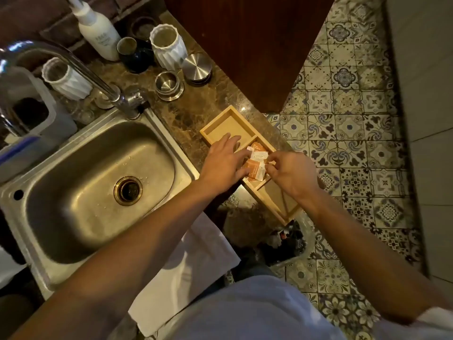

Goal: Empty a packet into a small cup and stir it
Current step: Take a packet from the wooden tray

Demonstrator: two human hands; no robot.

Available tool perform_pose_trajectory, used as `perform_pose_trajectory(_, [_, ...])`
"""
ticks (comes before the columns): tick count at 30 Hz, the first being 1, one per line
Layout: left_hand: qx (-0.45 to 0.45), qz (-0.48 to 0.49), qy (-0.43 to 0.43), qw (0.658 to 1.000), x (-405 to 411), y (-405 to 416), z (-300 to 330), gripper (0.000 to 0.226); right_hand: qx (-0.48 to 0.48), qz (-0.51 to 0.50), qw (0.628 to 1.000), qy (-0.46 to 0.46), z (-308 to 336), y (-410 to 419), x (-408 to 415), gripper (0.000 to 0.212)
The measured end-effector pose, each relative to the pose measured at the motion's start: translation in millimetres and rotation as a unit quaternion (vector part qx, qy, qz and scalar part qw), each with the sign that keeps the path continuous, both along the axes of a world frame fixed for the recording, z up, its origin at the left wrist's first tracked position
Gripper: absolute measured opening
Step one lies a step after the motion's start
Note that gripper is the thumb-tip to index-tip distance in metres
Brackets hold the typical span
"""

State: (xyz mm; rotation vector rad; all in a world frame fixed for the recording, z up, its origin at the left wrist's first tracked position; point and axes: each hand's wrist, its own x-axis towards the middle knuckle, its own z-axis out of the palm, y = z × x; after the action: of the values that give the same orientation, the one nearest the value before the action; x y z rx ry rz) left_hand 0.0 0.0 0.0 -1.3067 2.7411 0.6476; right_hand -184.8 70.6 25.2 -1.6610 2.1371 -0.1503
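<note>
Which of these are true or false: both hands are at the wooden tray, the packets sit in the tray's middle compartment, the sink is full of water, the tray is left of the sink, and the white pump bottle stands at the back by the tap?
1. Both hands are at the wooden tray. True: the left hand and right hand meet over it.
2. The packets sit in the tray's middle compartment. True; the compartments on either side look empty where they can be seen.
3. The sink is full of water. False: the basin is empty and its drain is bare.
4. The tray is left of the sink. False: it lies on the counter to the sink's right.
5. The white pump bottle stands at the back by the tap. True.
</note>
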Motion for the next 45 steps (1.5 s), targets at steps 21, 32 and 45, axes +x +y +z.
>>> perform_pose_trajectory(21, [-0.031,-0.009,-0.081,0.996,-23.1,-2.2,-1.0,0.032,0.108,0.019,0.991,0.073,-6.7,-18.9,11.7,0.017])
perform_pose_trajectory(32, [-0.096,0.000,0.001,0.995,-1.3,-1.4,-3.9,0.019,-0.007,0.060,0.998,-0.023,-4.4,-3.9,9.4,0.013])
perform_pose_trajectory(45, [-0.046,0.060,0.172,0.982,50.6,26.4,61.8,0.012,-0.140,0.054,0.969,-0.194,64.7,-4.8,27.7,0.014])
